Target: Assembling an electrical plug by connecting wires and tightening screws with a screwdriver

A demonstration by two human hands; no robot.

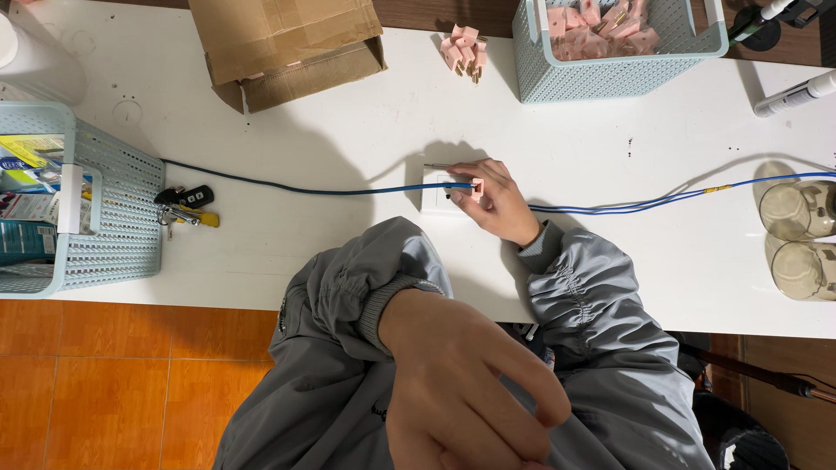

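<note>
My right hand (pixel 495 202) rests on the white table (pixel 348 130) and pinches a small pink connector (pixel 476 187) at the end of a blue cable (pixel 287 188). The connector lies against a white square wall plate (pixel 432 193). The cable runs left towards a basket and right across the table. My left hand (pixel 461 387) hangs close to the camera over my lap, back upward. Its fingers are loosely bent, with nothing seen in them. Both arms are in grey jacket sleeves.
A pale blue basket (pixel 113 218) with packets stands at the left edge, with keys (pixel 185 207) beside it. At the back are a cardboard box (pixel 287 52), loose pink connectors (pixel 464 50) and a basket of pink connectors (pixel 610 74). Two glass jars (pixel 799 235) stand at the right.
</note>
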